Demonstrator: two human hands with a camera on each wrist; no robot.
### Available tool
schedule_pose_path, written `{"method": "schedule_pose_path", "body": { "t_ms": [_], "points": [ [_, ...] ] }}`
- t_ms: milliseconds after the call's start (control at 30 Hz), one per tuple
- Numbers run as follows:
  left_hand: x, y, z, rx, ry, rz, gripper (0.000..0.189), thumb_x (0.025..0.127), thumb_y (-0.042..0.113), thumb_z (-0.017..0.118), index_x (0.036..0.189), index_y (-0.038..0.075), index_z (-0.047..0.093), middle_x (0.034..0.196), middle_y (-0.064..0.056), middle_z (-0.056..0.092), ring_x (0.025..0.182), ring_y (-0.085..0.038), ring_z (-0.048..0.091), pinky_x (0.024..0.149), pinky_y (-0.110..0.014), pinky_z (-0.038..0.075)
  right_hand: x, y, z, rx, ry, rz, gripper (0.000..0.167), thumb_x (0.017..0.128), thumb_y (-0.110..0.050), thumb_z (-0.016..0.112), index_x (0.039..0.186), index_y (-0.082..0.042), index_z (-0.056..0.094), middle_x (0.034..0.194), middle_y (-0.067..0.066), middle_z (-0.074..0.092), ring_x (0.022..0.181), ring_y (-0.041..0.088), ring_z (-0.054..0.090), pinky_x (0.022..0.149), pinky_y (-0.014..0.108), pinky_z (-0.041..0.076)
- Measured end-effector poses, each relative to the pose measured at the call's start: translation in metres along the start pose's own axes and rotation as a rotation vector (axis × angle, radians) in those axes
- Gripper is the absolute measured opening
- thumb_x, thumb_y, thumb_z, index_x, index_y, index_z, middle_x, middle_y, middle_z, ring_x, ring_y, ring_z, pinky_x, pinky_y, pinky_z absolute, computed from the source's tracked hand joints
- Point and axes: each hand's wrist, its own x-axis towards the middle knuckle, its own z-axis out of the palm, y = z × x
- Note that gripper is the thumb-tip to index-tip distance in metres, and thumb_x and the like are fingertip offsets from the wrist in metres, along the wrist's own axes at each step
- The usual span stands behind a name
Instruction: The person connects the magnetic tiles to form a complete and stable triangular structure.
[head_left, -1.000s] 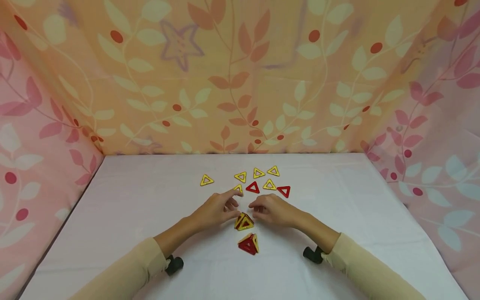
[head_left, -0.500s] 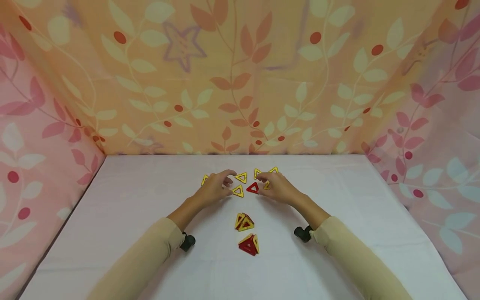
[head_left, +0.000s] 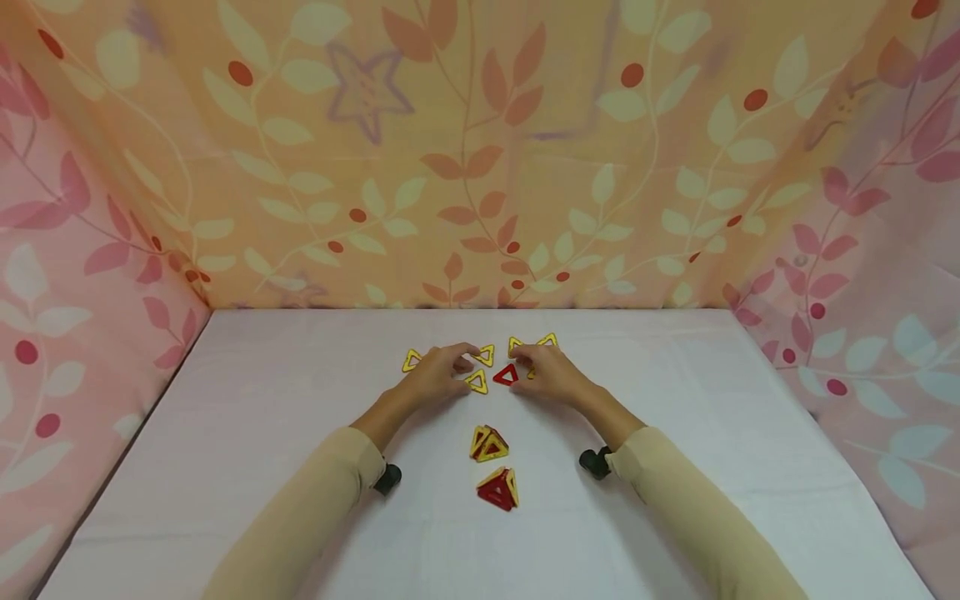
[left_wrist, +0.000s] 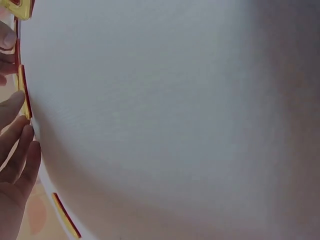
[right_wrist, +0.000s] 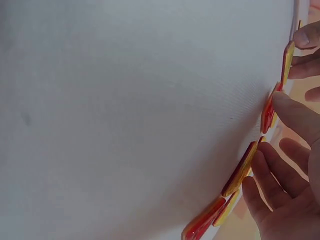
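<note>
My left hand (head_left: 437, 375) is over the far middle of the table, its thumb tip at a yellow hollow triangle tile (head_left: 476, 382). In the left wrist view that thumb touches the edge of a yellow tile (left_wrist: 25, 92), and the fingers are loosely extended. My right hand (head_left: 557, 375) has its thumb at a red triangle tile (head_left: 506, 376); in the right wrist view the thumb meets the red tile (right_wrist: 269, 109), while the fingers are beside a yellow tile (right_wrist: 240, 170). Tiles under the right hand are partly hidden. Neither hand visibly lifts anything.
Two small pyramids of joined red and yellow tiles, a farther one (head_left: 489, 444) and a nearer one (head_left: 498, 489), stand between the forearms. More yellow tiles lie behind the hands, one at the left (head_left: 412, 360). Patterned cloth (head_left: 465, 150) walls the table's back and sides.
Both hands have moved forward from beside the farther pyramid to the loose tiles. Over the last half second they have shifted only slightly. The pyramids and visible tiles stay put.
</note>
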Motion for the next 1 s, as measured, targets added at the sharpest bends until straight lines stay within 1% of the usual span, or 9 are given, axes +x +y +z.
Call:
{"method": "schedule_pose_path", "body": {
  "t_ms": [200,333,367,433,567,667,733,833,1000],
  "points": [
    [0.0009,-0.0021,0.0050,0.005,0.018,-0.014,0.052,0.083,-0.004,0.076,0.131,0.007,0.059,0.108,-0.007,0.073,0.106,-0.020,0.068,0.102,-0.041,0.047,0.0030,0.0010,0.0061,-0.018,0.008,0.018,0.054,0.082,-0.018,0.083,0.128,0.001,0.062,0.116,0.012,0.069,0.106,0.024,0.064,0.094,0.042,0.051],
    [0.0012,-0.0011,0.0051,0.002,0.020,-0.018,0.052,0.083,-0.005,0.076,0.131,0.007,0.059,0.102,-0.005,0.074,0.099,-0.018,0.069,0.095,-0.040,0.051,0.0035,0.0018,0.0068,-0.040,0.022,-0.001,0.050,0.081,-0.017,0.083,0.125,0.000,0.064,0.112,0.009,0.070,0.102,0.023,0.064,0.091,0.041,0.052],
    [0.0011,-0.0008,0.0048,0.003,0.021,-0.024,0.052,0.083,-0.005,0.076,0.131,0.007,0.059,0.101,-0.004,0.074,0.098,-0.017,0.069,0.097,-0.040,0.049,0.0036,0.0022,0.0067,-0.042,0.024,-0.009,0.050,0.082,-0.016,0.083,0.124,0.000,0.064,0.111,0.009,0.070,0.101,0.023,0.064,0.091,0.041,0.052],
    [0.0009,-0.0008,0.0044,0.000,0.026,-0.031,0.052,0.083,-0.004,0.076,0.131,0.008,0.059,0.101,-0.003,0.074,0.098,-0.017,0.069,0.096,-0.040,0.050,0.0040,0.0023,0.0067,-0.039,0.023,-0.019,0.049,0.082,-0.015,0.083,0.125,0.000,0.064,0.110,0.008,0.070,0.100,0.022,0.064,0.090,0.040,0.052],
    [0.0013,-0.0023,0.0043,0.012,0.039,-0.029,0.050,0.084,-0.001,0.077,0.130,0.008,0.060,0.100,-0.002,0.074,0.099,-0.018,0.068,0.104,-0.043,0.042,0.0044,0.0019,0.0073,-0.033,0.014,-0.021,0.045,0.083,-0.012,0.081,0.124,-0.002,0.064,0.107,0.006,0.070,0.096,0.020,0.065,0.088,0.038,0.053],
    [0.0023,-0.0027,0.0048,0.018,0.042,-0.020,0.049,0.084,-0.001,0.077,0.129,0.008,0.060,0.099,-0.002,0.075,0.099,-0.018,0.069,0.104,-0.043,0.042,0.0049,0.0008,0.0082,-0.027,0.011,-0.039,0.042,0.084,-0.007,0.080,0.122,-0.002,0.065,0.105,0.006,0.072,0.093,0.019,0.066,0.087,0.037,0.054],
    [0.0025,-0.0024,0.0054,0.019,0.043,-0.025,0.049,0.084,-0.002,0.077,0.128,0.008,0.060,0.099,-0.002,0.075,0.098,-0.017,0.069,0.102,-0.041,0.044,0.0051,0.0004,0.0088,-0.021,0.011,-0.058,0.040,0.083,-0.004,0.079,0.121,-0.002,0.066,0.103,0.007,0.073,0.093,0.019,0.067,0.087,0.038,0.054],
    [0.0023,-0.0019,0.0063,0.015,0.043,-0.035,0.048,0.084,-0.003,0.076,0.128,0.008,0.060,0.100,-0.002,0.075,0.098,-0.017,0.069,0.094,-0.039,0.051,0.0051,0.0001,0.0095,-0.022,0.011,-0.084,0.040,0.082,-0.001,0.079,0.120,-0.002,0.066,0.102,0.008,0.074,0.094,0.020,0.069,0.088,0.039,0.054],
    [0.0024,-0.0025,0.0065,0.014,0.043,-0.041,0.048,0.084,-0.002,0.076,0.128,0.009,0.060,0.099,-0.002,0.074,0.099,-0.017,0.069,0.094,-0.039,0.051,0.0034,-0.0008,0.0096,-0.021,0.011,-0.090,0.041,0.082,-0.001,0.079,0.120,-0.001,0.066,0.103,0.009,0.074,0.096,0.021,0.070,0.090,0.040,0.054]
  ]
}}
